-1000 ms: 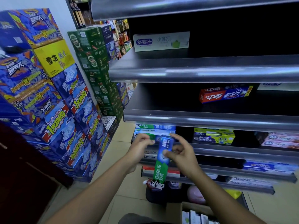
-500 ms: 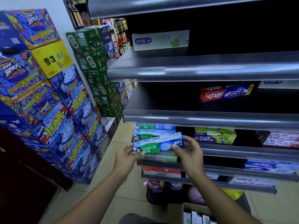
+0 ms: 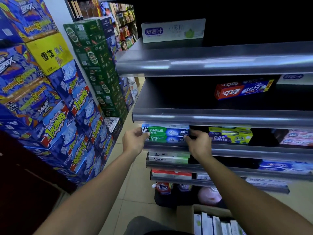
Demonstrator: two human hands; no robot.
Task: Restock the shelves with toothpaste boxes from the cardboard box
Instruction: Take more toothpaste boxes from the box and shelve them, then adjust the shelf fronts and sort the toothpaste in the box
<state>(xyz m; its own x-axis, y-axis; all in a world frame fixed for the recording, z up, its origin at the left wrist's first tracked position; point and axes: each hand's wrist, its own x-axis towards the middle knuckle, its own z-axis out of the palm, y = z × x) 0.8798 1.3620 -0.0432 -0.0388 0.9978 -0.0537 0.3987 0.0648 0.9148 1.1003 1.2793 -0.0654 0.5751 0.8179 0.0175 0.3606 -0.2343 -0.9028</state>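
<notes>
A green and blue Darlie toothpaste box (image 3: 167,132) lies level on top of another Darlie box (image 3: 166,139) at the left end of the third shelf (image 3: 237,150). My left hand (image 3: 134,141) pinches its left end and my right hand (image 3: 198,143) grips its right end. The open cardboard box (image 3: 185,217) sits on the floor at the bottom, with several white toothpaste boxes (image 3: 215,223) standing upright inside.
Other toothpaste boxes sit on the shelves: a white one (image 3: 173,30) on top, a red and blue one (image 3: 243,89) below, a yellow-green kids' one (image 3: 230,135) to the right. Stacked drink cartons (image 3: 50,99) line the left side of the tiled aisle (image 3: 133,180).
The Darlie box turned from upright to level, then moved forward from in front of the shelf onto the stack. Both hands followed it in.
</notes>
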